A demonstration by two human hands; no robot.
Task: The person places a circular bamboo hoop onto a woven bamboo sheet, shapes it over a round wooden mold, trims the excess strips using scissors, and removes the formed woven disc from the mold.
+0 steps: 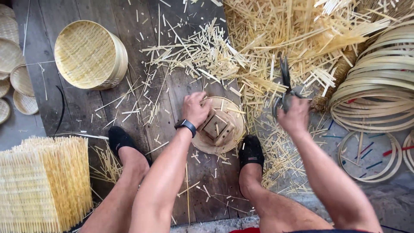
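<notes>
I'm mid-trim: left hand (pixel 195 108) pins the round mat (pixel 220 126), right hand (pixel 295 115), grip shut on shears (pixel 285 82), lifted right of it; next, blades to rim.

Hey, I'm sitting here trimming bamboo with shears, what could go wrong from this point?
The dark metal shears in the right hand point up with blades apart; swinging them down could nick the left hand resting on the round woven bamboo lid. Pale cut bamboo splinters litter the dark wooden boards around both thin black slippers; they might pierce a foot or cause a slip.
</notes>
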